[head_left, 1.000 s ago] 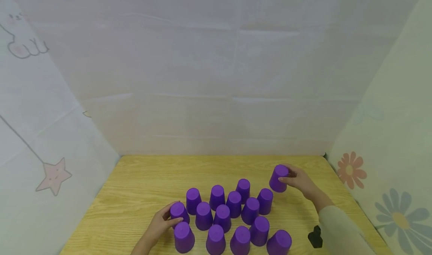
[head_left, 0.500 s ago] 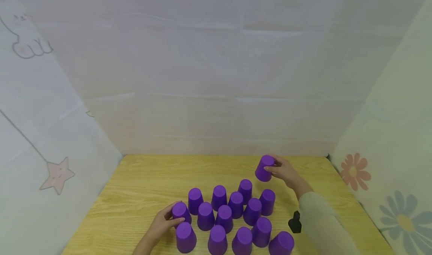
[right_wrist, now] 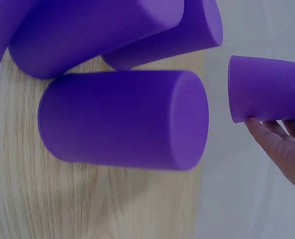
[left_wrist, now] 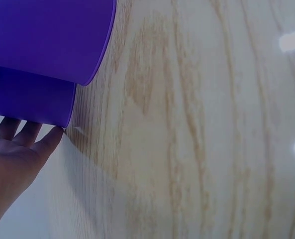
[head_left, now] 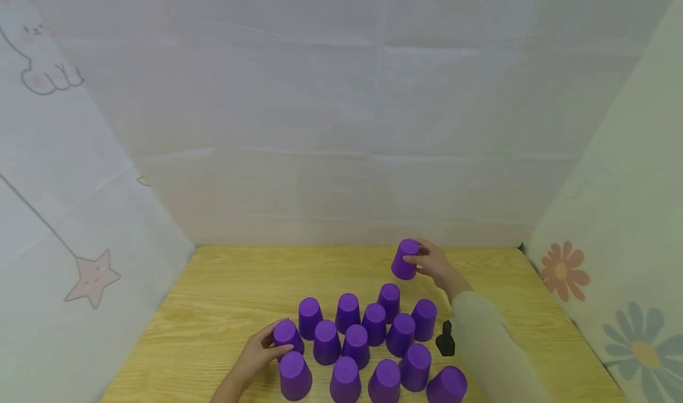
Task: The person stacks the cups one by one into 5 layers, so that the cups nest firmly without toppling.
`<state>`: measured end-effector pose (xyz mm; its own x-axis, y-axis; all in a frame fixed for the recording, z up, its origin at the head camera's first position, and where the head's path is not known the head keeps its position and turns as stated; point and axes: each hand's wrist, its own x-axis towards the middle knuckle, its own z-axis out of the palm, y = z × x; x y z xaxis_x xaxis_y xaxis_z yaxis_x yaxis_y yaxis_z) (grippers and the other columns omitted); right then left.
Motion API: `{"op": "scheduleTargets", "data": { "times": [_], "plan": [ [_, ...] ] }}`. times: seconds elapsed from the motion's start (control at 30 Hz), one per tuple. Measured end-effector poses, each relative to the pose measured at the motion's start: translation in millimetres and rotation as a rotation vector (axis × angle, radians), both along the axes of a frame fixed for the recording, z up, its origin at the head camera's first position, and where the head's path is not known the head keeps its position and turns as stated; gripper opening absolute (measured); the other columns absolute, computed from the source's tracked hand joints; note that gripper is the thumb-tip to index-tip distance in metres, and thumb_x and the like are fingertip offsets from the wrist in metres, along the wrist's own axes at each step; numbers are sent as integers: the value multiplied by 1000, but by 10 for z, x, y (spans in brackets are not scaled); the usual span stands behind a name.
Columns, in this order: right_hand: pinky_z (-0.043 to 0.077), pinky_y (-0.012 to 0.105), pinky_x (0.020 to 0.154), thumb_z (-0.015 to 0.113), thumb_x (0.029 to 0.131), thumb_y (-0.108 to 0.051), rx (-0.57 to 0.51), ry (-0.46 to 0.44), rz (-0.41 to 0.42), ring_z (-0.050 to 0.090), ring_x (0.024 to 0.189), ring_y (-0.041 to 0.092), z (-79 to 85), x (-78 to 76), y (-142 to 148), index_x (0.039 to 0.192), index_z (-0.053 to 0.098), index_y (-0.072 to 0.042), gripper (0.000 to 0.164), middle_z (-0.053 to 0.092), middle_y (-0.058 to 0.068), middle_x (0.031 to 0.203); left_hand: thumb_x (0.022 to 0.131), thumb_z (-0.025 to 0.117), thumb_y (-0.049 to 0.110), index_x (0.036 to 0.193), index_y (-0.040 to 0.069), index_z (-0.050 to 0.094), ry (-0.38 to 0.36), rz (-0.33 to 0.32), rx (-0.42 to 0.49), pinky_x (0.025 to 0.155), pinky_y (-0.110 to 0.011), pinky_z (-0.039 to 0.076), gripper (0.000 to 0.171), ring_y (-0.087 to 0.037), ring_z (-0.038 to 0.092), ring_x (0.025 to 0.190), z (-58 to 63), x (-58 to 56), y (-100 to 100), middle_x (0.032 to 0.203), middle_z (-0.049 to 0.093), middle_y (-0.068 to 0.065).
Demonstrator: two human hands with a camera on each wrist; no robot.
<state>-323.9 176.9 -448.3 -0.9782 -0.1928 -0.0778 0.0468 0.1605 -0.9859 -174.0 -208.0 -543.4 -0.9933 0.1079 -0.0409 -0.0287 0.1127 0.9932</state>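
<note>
Right hand (head_left: 432, 265) gripped a raised purple cup (head_left: 402, 265); left hand (head_left: 255, 352) gripped a standing purple cup (head_left: 286, 333).
The right thumb and fingers pinched the raised purple cup by its side, mouth down, with the arm extended forward and inward. The left thumb and fingers curled round the standing purple cup on the wooden table (head_left: 229, 284). The step in hand was judged to be positioning one cup; the next move would call for clearance from the inverted cups (head_left: 326, 345) between the hands. An unidentified black object (head_left: 445, 342) was beside the right sleeve (head_left: 491, 341).
</note>
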Motion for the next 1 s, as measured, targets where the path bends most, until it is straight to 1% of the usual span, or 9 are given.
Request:
{"op": "scheduleTargets", "data": {
  "times": [0.2, 0.33, 0.43, 0.6, 0.7, 0.93, 1.0],
  "plan": [
    [36, 53, 84, 65, 75, -7, -12, -23, -34, 38, 111, 37, -92, -87, -163, 127, 39, -7, 58, 41, 23, 122, 73, 67, 5, 123, -4, 42, -1, 15, 5, 79, -27, 43, 57, -27, 50, 100, 18, 15, 8, 112, 51, -21],
    [36, 53, 84, 65, 75, -4, -28, -33, -55, 40, 109, 37, -169, -140, -256, 125, 42, -6, 55, 44, 23, 119, 73, 67, 6, 123, -5, 42, 7, 12, -3, 79, -26, 43, 57, -27, 50, 100, 44, 27, 15, 112, 51, -21],
    [36, 53, 84, 65, 74, -2, -34, -36, -65, 41, 108, 38, -194, -149, -324, 123, 44, -5, 53, 44, 22, 117, 73, 67, 7, 123, -5, 41, 16, 2, -5, 77, -27, 44, 57, -27, 51, 99, 55, 33, 21, 112, 51, -22],
    [38, 51, 83, 64, 75, -2, 1, -35, -51, 41, 108, 39, -207, -147, -418, 124, 42, -3, 54, 43, 24, 117, 73, 68, 9, 123, -5, 41, 8, -8, -10, 77, -28, 45, 59, -26, 52, 97, 55, 34, 24, 112, 51, -21],
    [38, 50, 84, 64, 74, -2, 24, -34, -62, 41, 107, 40, -223, -167, -449, 125, 42, -3, 55, 42, 25, 119, 73, 68, 12, 124, -3, 42, 6, -15, -19, 77, -29, 45, 59, -25, 52, 97, 48, 20, 28, 112, 51, -20],
    [41, 48, 81, 64, 74, 1, 53, -41, -74, 44, 104, 41, -330, -225, -498, 124, 42, 0, 55, 44, 28, 116, 73, 68, 9, 123, -4, 42, 8, -5, -17, 78, -30, 44, 58, -27, 51, 98, 48, 22, 18, 112, 51, -21],
    [41, 47, 81, 63, 73, 1, 58, -37, -77, 44, 103, 41, -358, -235, -517, 123, 42, 0, 54, 44, 29, 115, 74, 67, 8, 124, -5, 41, 11, -12, -15, 79, -31, 44, 58, -28, 50, 99, 52, 27, 12, 112, 51, -21]
  ]
}}
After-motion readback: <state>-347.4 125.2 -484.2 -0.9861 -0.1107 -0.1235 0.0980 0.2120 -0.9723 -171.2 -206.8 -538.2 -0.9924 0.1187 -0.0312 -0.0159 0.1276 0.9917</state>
